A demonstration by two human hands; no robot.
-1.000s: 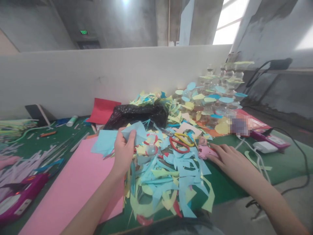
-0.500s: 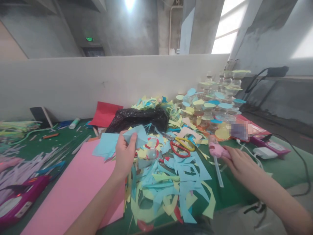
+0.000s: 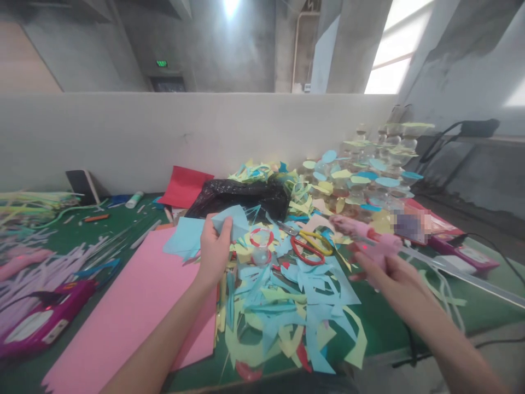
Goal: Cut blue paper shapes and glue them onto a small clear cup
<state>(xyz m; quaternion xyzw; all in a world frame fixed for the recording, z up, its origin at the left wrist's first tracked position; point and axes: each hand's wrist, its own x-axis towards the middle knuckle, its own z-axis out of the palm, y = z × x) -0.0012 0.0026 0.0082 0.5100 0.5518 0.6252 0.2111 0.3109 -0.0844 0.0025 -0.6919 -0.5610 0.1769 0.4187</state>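
Your left hand [image 3: 214, 253] sat just left of centre, fingers curled and pinching a crumpled piece of sky-blue paper [image 3: 229, 220], with a flatter blue sheet [image 3: 184, 239] touching it at about 9 o'clock from the hand. Your right hand [image 3: 394, 280] was narrowly closed on a pink hot glue gun [image 3: 381, 249], held well off the surface at about 3 o'clock from your left hand. A long clear glue stick [image 3: 455, 272] ran beside the gun toward 3 o'clock.

Under and between your hands lay a heap of blue and yellow paper scraps [image 3: 287, 306] on the green-topped surface [image 3: 123, 221]. At about 1 o'clock from your left hand, red-handled scissors [image 3: 305, 251] lay overlapping yellow-handled scissors [image 3: 315, 242]. Just beside that hand, at about 2 o'clock, stood a small clear dome [image 3: 261, 255] below a red ring [image 3: 261, 237].

A black plastic bag [image 3: 238, 200] lay at 12 o'clock from your left hand, with red paper [image 3: 184, 186] just past it to the left. A pink card sheet [image 3: 123, 306] lay at 9 o'clock, and stacked clear vessels topped with paper discs [image 3: 361, 169] rose at 1 o'clock.
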